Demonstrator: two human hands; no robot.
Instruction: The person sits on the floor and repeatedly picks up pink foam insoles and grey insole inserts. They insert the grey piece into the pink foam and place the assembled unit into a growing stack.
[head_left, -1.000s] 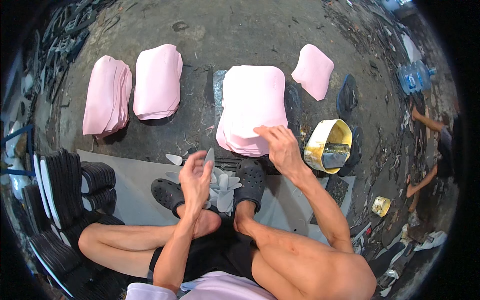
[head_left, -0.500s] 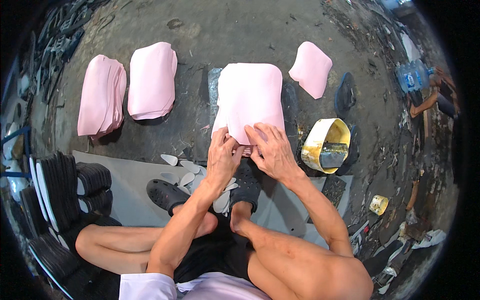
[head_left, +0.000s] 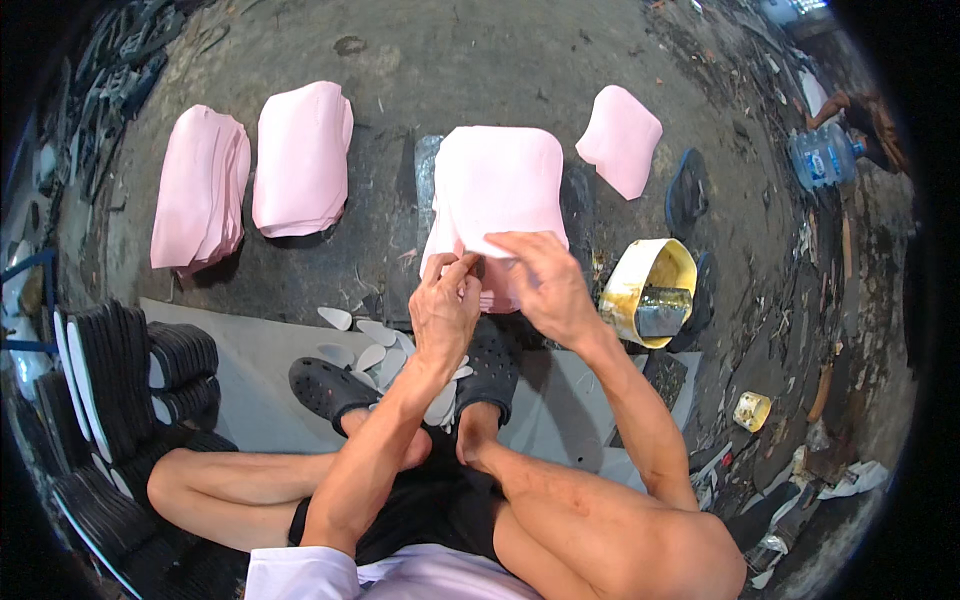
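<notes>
A stack of pink sheets [head_left: 500,180] with rounded corners lies in front of me on a dark board. Its top sheet is lifted and bent back at the near edge. My left hand [head_left: 443,312] is at the stack's near left corner, fingers curled and closed on a sheet edge; its fingertips are partly hidden. My right hand [head_left: 548,290], slightly blurred, has its fingers at the raised edge of the top sheet and appears to pinch it. Below the lifted edge, more pink layers show between the hands.
Two more pink stacks [head_left: 302,160] lie to the left, a single pink piece [head_left: 622,140] at the far right. A yellowish container [head_left: 622,295] holds a dark block. Black sole pieces [head_left: 105,380] are piled at the left; small white ovals [head_left: 370,357] lie by my clogs [head_left: 330,388].
The near edge of the top sheet has been raised and bent away from me. My right hand has shifted slightly up with it; my left hand has stayed near the same corner.
</notes>
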